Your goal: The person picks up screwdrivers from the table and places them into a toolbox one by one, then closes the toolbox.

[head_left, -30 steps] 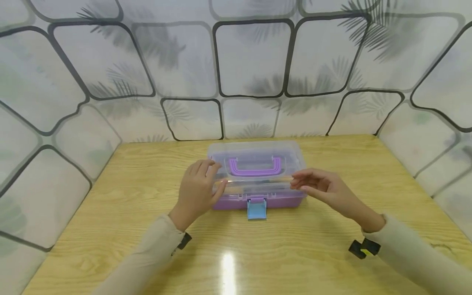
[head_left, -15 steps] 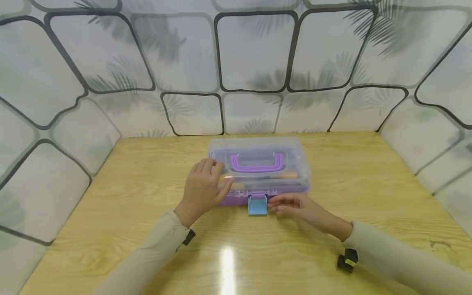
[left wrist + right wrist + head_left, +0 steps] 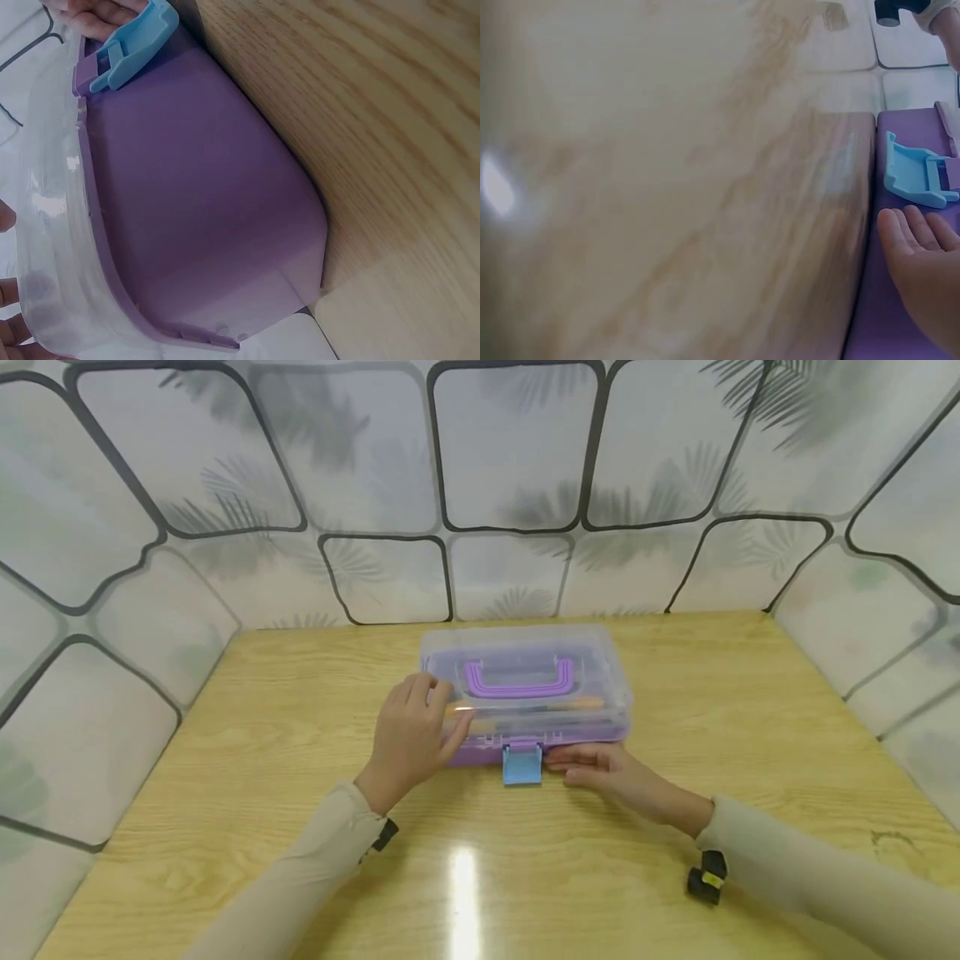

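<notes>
A storage box (image 3: 592, 652) with a clear lid, a purple base and a purple carry handle (image 3: 519, 691) sits on the table. Its light-blue latch (image 3: 522, 766) hangs flipped down at the front, as the right wrist view also shows the latch (image 3: 915, 172). My left hand (image 3: 411, 727) holds the lid's left front corner, thumb toward the front and fingers bent over the top. At the front wall, just right of the latch, my right hand (image 3: 611, 777) has its fingers extended, fingertips close beside the latch. Orange and dark long items (image 3: 577, 702) show through the lid.
The light wood table (image 3: 300, 693) runs back to a white patterned wall (image 3: 517, 452), with side walls left and right. Both wrists carry small black devices, such as the right one (image 3: 707, 877). A glare streak lies on the table's front.
My right hand has come down and left from the lid's right corner to beside the latch. My left hand has shifted slightly onto the lid's left corner. The view has tilted down a little.
</notes>
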{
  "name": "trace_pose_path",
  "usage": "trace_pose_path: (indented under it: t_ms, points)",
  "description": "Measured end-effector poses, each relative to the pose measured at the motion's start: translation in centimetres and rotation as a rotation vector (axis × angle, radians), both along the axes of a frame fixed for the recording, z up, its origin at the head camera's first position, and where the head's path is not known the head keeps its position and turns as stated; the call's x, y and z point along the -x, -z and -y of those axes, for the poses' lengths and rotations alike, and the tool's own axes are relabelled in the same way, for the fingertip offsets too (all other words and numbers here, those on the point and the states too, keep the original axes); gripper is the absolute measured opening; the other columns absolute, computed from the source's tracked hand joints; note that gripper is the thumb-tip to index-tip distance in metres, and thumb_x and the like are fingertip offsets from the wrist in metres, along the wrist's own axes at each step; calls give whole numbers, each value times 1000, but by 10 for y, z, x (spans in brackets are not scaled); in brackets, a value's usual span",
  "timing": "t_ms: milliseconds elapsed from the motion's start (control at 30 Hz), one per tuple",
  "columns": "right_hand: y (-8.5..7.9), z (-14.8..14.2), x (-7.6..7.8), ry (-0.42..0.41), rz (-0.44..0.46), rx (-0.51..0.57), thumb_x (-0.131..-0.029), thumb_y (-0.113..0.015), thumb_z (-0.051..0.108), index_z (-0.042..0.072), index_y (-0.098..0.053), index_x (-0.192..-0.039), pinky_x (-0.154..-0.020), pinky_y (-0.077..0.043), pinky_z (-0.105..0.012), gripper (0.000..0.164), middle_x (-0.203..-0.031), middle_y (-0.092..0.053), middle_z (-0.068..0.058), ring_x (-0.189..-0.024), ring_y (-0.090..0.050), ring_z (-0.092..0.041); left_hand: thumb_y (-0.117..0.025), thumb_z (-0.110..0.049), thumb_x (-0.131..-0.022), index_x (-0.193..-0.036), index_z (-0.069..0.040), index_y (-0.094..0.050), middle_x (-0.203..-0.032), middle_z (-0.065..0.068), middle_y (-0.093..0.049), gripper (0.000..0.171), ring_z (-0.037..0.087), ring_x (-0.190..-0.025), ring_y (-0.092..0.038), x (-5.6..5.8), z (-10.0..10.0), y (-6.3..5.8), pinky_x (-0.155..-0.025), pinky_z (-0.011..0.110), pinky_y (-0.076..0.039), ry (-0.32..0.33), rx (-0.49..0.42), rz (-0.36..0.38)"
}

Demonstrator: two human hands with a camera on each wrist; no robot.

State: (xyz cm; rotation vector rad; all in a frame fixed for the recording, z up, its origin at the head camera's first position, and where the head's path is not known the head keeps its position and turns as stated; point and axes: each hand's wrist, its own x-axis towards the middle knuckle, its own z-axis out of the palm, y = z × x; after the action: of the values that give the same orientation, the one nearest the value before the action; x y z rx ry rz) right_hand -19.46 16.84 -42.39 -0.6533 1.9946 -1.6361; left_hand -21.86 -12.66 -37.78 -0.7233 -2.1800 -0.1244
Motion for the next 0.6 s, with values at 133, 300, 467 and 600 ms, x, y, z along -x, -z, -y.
trace_pose_path:
  t_ms: [133, 300, 467, 600]
  points:
    - [2, 1, 0, -7, 37, 9, -96, -51, 11, -14, -40, -134, -98, -43, -13, 46, -136, -44, -32, -116, -55, 0, -63, -37, -81, -84, -3, -57, -79, 13, -58, 34, 24, -68, -56, 0, -1, 1, -61, 33, -51, -2, 6, -13]
    - [-1, 3, 2, -21, 89, 22, -96, -52, 11, -14, -35, -136, -98, -46, -19, 51, -137, -43, -33, -117, -57, -6, -63, -36, -81, -83, -3, -56, -79, 13, -59, 34, 24, -68, -56, 0, -2, -1, -61, 34, -51, -7, 9, -14]
    - [-6, 8, 1, -53, 168, 67, -97, -50, 11, -15, -27, -140, -100, -47, -31, 55, -138, -39, -34, -115, -59, -10, -63, -36, -81, -83, -2, -56, -79, 14, -59, 35, 24, -68, -56, 1, -1, -1, -61, 34, -52, -16, 20, -11]
    - [-5, 8, 0, -89, 184, 105, -97, -47, 6, -17, -20, -141, -98, -48, -36, 56, -135, -42, -33, -110, -60, -6, -63, -37, -82, -83, -2, -57, -80, 14, -59, 35, 24, -67, -56, 1, -2, -1, -62, 34, -52, -20, 26, -9]
